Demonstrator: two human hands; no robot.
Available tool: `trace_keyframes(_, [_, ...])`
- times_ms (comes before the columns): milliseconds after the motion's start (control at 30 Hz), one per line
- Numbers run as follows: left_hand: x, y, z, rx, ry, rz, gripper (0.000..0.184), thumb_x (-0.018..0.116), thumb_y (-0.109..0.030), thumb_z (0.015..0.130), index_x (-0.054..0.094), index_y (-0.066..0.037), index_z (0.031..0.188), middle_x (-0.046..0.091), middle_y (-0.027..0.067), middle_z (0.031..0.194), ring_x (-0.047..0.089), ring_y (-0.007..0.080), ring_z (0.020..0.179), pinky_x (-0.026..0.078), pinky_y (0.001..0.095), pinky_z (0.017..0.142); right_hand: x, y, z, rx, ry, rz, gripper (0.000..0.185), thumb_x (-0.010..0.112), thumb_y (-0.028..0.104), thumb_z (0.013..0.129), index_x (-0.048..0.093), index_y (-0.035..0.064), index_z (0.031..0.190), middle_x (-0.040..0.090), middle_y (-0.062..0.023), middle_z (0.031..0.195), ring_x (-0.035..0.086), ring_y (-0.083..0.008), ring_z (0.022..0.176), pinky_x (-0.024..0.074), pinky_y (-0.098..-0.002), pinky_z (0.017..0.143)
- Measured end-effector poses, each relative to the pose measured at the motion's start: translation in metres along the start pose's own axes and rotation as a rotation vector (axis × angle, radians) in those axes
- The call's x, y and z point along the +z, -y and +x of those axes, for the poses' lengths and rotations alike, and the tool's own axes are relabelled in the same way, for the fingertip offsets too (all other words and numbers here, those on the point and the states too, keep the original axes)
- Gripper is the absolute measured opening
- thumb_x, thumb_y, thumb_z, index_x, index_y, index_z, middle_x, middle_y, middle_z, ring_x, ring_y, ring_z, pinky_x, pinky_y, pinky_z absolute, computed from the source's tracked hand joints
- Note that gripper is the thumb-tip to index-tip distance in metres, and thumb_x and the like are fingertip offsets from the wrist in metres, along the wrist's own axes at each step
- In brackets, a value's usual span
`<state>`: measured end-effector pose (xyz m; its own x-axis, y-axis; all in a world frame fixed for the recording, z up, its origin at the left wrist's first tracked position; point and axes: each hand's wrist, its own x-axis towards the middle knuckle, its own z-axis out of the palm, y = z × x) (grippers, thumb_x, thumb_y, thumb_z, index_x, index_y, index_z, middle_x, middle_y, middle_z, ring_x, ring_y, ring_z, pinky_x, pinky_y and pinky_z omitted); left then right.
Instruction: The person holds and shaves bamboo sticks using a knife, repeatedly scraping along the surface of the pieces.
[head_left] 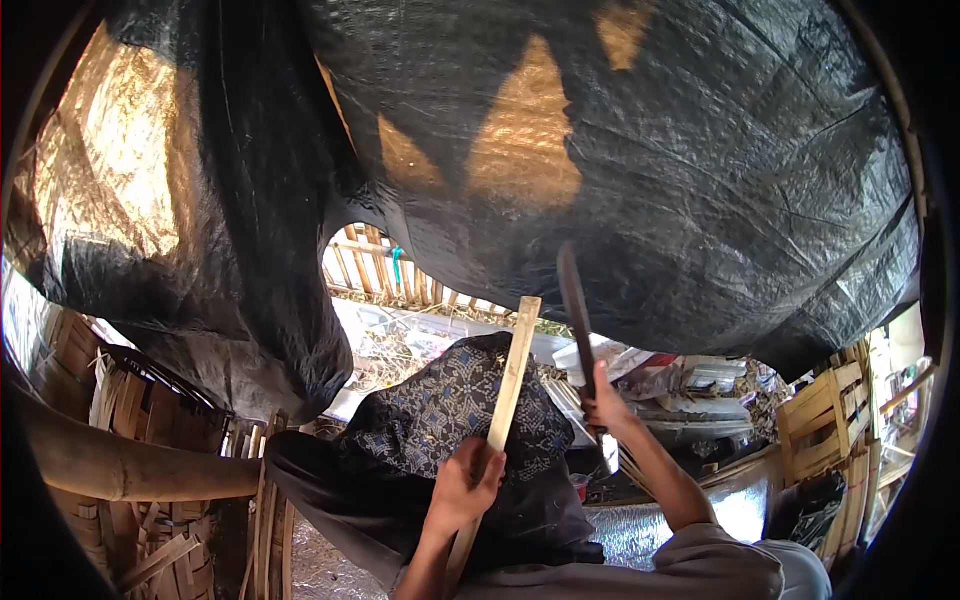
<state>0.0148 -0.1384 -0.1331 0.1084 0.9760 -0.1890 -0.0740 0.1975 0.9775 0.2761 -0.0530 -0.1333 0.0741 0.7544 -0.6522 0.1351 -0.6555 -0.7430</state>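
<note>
My left hand point(466, 487) is wrapped round a long, pale wooden strip point(513, 380), which stands tilted with its upper end leaning right. To the right, my right hand point(607, 405) grips a long dark blade point(575, 310) pointing upward. The blade and the strip are apart. Behind the strip, a dark patterned cloth point(430, 410) lies over my lap. The handle of the blade is mostly hidden by my right hand.
A large black plastic sheet point(700, 200) hangs in front and above. A thick bamboo pole point(150, 465) runs along the left. At the right stands a wooden crate point(825, 415). Behind my right hand lie plastic-wrapped things point(700, 405).
</note>
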Motion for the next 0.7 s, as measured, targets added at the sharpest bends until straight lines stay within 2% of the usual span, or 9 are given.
trace_keyframes(33, [0.000,-0.014,0.005,0.127,-0.102,0.183,0.028,0.065,-0.024,0.083,0.053,0.002,0.085,0.059,0.0092,0.062,0.060,0.0156,0.053,0.046,0.0273,0.049,-0.002,0.008,-0.009,-0.023,-0.021,0.075,0.061,0.021,0.070,0.086,0.033,0.0161,0.060,0.024,0.0055,0.047,0.018,-0.0076,0.036,0.0214,-0.0268,0.035])
trace_keyframes(167, [0.011,-0.040,0.020,0.324,-0.292,0.510,0.039,0.071,-0.024,0.077,0.051,0.003,0.096,0.059,0.0111,0.060,0.060,0.0200,0.050,0.047,0.0308,0.047,-0.033,0.017,-0.024,-0.330,0.030,-0.017,0.064,0.020,0.070,0.086,0.027,0.0145,0.054,0.021,0.0054,0.043,0.019,-0.0063,0.036,0.0218,-0.0255,0.036])
trace_keyframes(233, [0.019,-0.044,0.027,0.285,-0.290,0.582,0.043,0.071,-0.027,0.076,0.050,0.002,0.099,0.061,0.0144,0.063,0.062,0.0273,0.051,0.048,0.0335,0.047,-0.031,0.026,-0.040,-0.398,0.057,-0.082,0.064,0.028,0.060,0.090,0.037,0.0082,0.054,0.031,-0.0001,0.042,0.030,-0.0111,0.037,0.0301,-0.0314,0.038])
trace_keyframes(300, [0.025,-0.038,0.037,0.291,-0.319,0.682,0.040,0.069,-0.026,0.077,0.050,0.002,0.099,0.061,0.0149,0.064,0.062,0.0293,0.051,0.048,0.0346,0.047,-0.005,0.041,-0.062,-0.893,-0.188,-0.596,0.055,0.038,0.046,0.091,0.052,0.0006,0.063,0.045,-0.0085,0.047,0.045,-0.0221,0.043,0.0394,-0.0390,0.047])
trace_keyframes(333, [0.027,-0.037,0.037,0.322,-0.294,0.658,0.028,0.063,-0.020,0.081,0.050,0.001,0.094,0.060,0.0166,0.063,0.061,0.0316,0.051,0.047,0.0349,0.047,-0.001,0.045,-0.069,-0.861,-0.149,-0.750,0.044,0.048,0.039,0.086,0.061,-0.0021,0.078,0.055,-0.0163,0.057,0.056,-0.0324,0.056,0.0460,-0.0418,0.058])
trace_keyframes(433, [0.024,-0.025,0.035,0.564,-0.167,0.450,0.017,0.055,-0.014,0.085,0.051,0.002,0.091,0.058,0.0174,0.061,0.057,0.0313,0.047,0.047,0.0353,0.048,0.024,0.047,-0.071,-1.188,-0.388,-1.177,0.056,0.058,0.059,0.074,0.065,0.0034,0.075,0.060,-0.0175,0.059,0.064,-0.0332,0.064,0.0510,-0.0406,0.064])
trace_keyframes(500, [0.023,-0.013,0.030,0.734,-0.193,0.399,0.021,0.048,-0.008,0.085,0.051,0.005,0.101,0.058,0.0213,0.068,0.054,0.0431,0.054,0.044,0.0437,0.051,0.045,0.058,-0.070,-1.005,-0.248,-1.262,0.056,0.060,0.061,0.070,0.064,0.0051,0.073,0.061,-0.0154,0.061,0.063,-0.0322,0.065,0.0502,-0.0411,0.065])
trace_keyframes(600, [0.022,-0.014,0.011,-0.007,0.010,0.060,0.023,0.042,-0.013,0.092,0.051,0.005,0.101,0.055,0.0132,0.065,0.056,0.0215,0.047,0.045,0.0320,0.046,0.063,0.068,-0.065,-0.812,-0.032,-1.345,0.055,0.061,0.063,0.068,0.063,0.0076,0.071,0.062,-0.0118,0.061,0.063,-0.0306,0.063,0.0496,-0.0416,0.064])
trace_keyframes(700, [0.016,-0.014,0.016,-0.113,0.041,-0.128,0.026,0.038,-0.017,0.095,0.050,0.006,0.098,0.053,0.0071,0.063,0.055,0.0113,0.048,0.044,0.0254,0.044,0.070,0.064,-0.058,-0.841,0.061,-1.356,0.056,0.058,0.064,0.070,0.063,0.0080,0.070,0.060,-0.0111,0.056,0.062,-0.0307,0.054,0.0501,-0.0409,0.057])
